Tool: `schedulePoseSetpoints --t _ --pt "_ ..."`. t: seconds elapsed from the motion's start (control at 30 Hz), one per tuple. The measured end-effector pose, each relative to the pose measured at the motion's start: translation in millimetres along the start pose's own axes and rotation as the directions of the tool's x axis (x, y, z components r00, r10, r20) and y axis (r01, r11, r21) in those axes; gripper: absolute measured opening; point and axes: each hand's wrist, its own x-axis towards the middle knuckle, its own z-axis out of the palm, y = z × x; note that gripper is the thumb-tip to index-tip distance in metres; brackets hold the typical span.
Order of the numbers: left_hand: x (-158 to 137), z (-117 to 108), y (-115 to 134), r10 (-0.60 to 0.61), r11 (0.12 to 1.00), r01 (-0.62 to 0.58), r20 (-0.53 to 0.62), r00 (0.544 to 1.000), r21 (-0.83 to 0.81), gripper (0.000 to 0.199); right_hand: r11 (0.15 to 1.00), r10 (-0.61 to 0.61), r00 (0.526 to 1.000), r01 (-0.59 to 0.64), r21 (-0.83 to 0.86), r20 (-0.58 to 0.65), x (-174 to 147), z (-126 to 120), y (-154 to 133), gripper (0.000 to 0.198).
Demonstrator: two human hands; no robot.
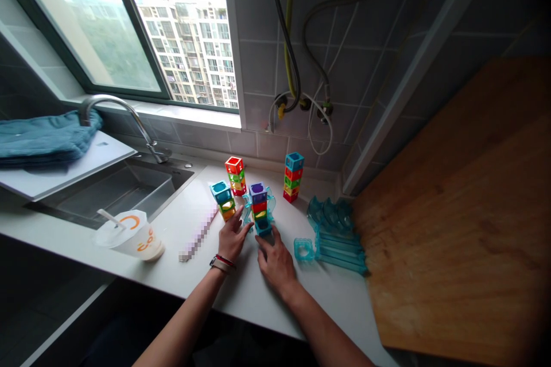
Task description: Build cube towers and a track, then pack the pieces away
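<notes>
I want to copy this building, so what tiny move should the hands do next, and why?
Maybe the left hand and right hand should gently steady the purple-topped tower at its bottom block. Both hands are already beside that block, the tower is tall and narrow, and see-through blue pieces sit close by, so a bump could shift things.

From my end, I see a thin red band (225, 260) around the left wrist (219, 273); just beside it sits a wider, pale strap (222, 265) with a small dark part; both forearms (318, 311) are bare.
</notes>
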Motion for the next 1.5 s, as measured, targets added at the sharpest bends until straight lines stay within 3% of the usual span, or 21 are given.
schedulePoseSetpoints --t 0.23,0.4,0.63,0.83,0.93,1.07,1.23,1.5 --pt "-19 -13 -3 0.017 0.996 -0.013 -0.044 0.999 0.083 0.045 1.0 0.015 1.0 -0.015 0.026 -0.004 0 1 1 0.043" --pt "-11 -14 -4 -0.011 0.983 0.024 -0.069 0.998 0.18 0.029 0.999 0.024 1.0 -0.024 0.032 -0.004 0 0 0 0.042" --pt "-2 -11 -5 0.024 0.969 -0.005 -0.076 0.997 0.245 0.023 0.998 0.02 0.999 -0.019 0.052 -0.024 -2 3 1 0.041" --pt "2 -12 -10 0.028 0.97 -0.001 -0.107 0.994 0.243 0.026 0.94 0.071 0.971 0.011 0.342 -0.226 13 -13 6 0.028" --pt "3 -13 -13 0.018 0.973 0.009 -0.115 0.993 0.232 0.027 0.93 0.114 0.961 -0.014 0.366 -0.252 40 -31 19 0.033" --pt "3 -14 -16 0.0 0.976 0.024 -0.11 0.994 0.218 0.026 0.937 0.106 0.982 -0.046 0.347 -0.157 79 -48 42 0.051" --pt "2 -14 -17 -0.008 0.981 0.017 -0.048 0.999 0.194 0.027 0.93 0.04 0.999 -0.047 0.365 0.029 105 -46 56 0.063" --pt "1 -10 -21 0.0 0.991 -0.008 0.061 0.998 0.131 0.043 0.905 -0.01 0.992 -0.044 0.423 0.124 110 -33 57 0.047"
